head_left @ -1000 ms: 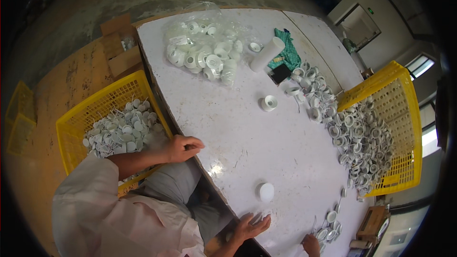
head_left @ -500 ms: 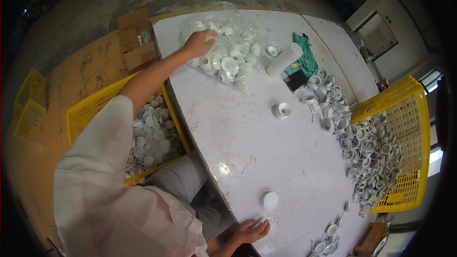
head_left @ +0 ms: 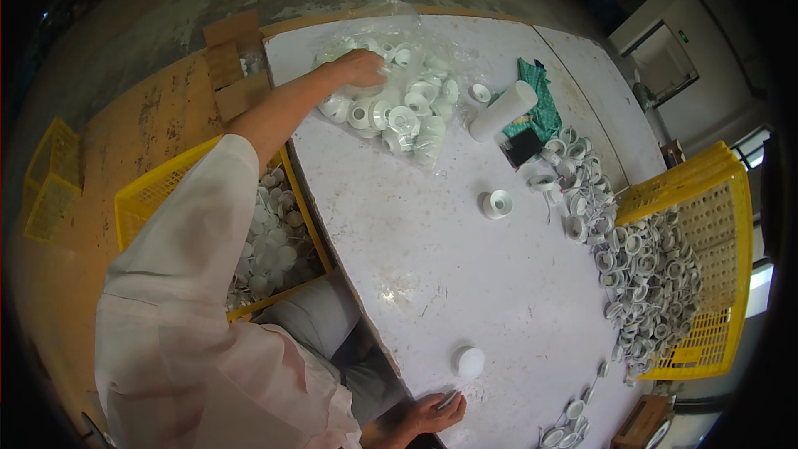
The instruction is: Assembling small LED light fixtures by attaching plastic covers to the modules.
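My left hand (head_left: 362,68) reaches into a clear plastic bag (head_left: 453,54) on the far left of the table, its fingertips hidden among white plastic cup-shaped parts (head_left: 404,120). My right hand (head_left: 439,413) rests at the near table edge, its fingers closed round a small pale piece (head_left: 449,400), mostly covered, whose kind I cannot make out. Just beyond that hand stands a white round-topped part (head_left: 470,362). A single white ring-shaped part (head_left: 498,204) with a hole in its middle sits farther up the table.
A tipped yellow basket (head_left: 731,199) spills grey-white ring parts (head_left: 644,274) at the right. A white roll (head_left: 504,111), green cloth (head_left: 544,108) and black box (head_left: 522,145) lie at the back. A yellow crate (head_left: 158,191) of white discs (head_left: 270,233) stands left, below the tabletop.
My left hand has pushed a little farther right and deeper among the parts in the bag. My right hand has shifted slightly left and nearer me, its fingers drawn closer together.
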Demonstrator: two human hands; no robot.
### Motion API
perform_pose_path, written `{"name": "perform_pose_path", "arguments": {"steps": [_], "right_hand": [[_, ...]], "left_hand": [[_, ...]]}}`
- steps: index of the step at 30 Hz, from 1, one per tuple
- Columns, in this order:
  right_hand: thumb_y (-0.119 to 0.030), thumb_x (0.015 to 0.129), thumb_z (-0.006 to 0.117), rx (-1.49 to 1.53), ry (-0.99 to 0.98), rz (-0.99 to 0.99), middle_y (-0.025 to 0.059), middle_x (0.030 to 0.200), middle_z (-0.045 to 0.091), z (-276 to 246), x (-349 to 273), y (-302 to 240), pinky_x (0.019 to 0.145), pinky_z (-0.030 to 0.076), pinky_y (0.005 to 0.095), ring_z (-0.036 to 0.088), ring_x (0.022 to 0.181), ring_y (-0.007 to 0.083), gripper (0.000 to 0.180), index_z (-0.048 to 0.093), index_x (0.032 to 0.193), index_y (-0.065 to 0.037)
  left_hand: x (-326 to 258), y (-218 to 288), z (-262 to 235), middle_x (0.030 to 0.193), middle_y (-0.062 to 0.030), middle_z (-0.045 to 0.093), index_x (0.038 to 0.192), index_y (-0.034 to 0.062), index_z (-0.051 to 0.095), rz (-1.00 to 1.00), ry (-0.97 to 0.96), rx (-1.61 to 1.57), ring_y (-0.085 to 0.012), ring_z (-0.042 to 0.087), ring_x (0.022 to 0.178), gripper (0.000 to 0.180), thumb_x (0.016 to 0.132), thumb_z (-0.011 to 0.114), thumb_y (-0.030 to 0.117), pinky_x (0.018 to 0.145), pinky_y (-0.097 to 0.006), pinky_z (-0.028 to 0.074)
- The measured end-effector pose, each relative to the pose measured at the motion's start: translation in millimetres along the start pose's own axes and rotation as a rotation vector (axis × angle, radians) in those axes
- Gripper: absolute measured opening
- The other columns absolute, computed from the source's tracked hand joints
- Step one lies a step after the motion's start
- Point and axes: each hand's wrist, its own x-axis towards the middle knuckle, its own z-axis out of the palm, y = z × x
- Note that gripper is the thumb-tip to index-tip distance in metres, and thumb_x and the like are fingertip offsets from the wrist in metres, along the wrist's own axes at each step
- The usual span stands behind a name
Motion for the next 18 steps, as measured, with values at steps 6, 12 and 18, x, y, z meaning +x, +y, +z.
{"name": "perform_pose_path", "arguments": {"steps": [6,12,18], "right_hand": [[-0.008,0.080,0.053,0.036,0.013,0.036,0.0224,0.108,0.054,-0.3,3.6,-9.3,0.081,0.046,0.0475,0.055,0.095,0.0389,0.030,0.057,0.108,0.003],[-0.003,0.072,0.058,0.054,0.046,0.083,0.0181,0.101,0.060,0.4,16.6,-14.1,0.078,0.046,0.0451,0.056,0.090,0.0365,0.030,0.062,0.102,0.000],[-0.002,0.068,0.060,0.071,0.069,0.126,0.0149,0.099,0.061,-0.8,16.7,-7.2,0.078,0.047,0.0439,0.057,0.089,0.0341,0.030,0.064,0.098,-0.002]], "left_hand": [[-32.4,18.9,-15.0,0.097,-0.0221,0.063,0.109,-0.0001,0.054,0.112,-0.018,-0.149,-0.0335,0.061,0.095,0.070,0.061,0.079,0.044,0.079,-0.040,0.048],[-51.7,29.1,0.0,0.111,-0.0223,0.061,0.133,0.0002,0.041,0.308,-0.067,0.034,-0.0348,0.059,0.103,0.105,0.044,0.088,0.032,0.088,-0.039,0.046],[-44.2,24.7,27.9,0.112,-0.0196,0.061,0.132,0.0020,0.043,0.334,0.202,0.092,-0.0328,0.058,0.104,0.097,0.053,0.086,0.038,0.095,-0.041,0.040]]}}
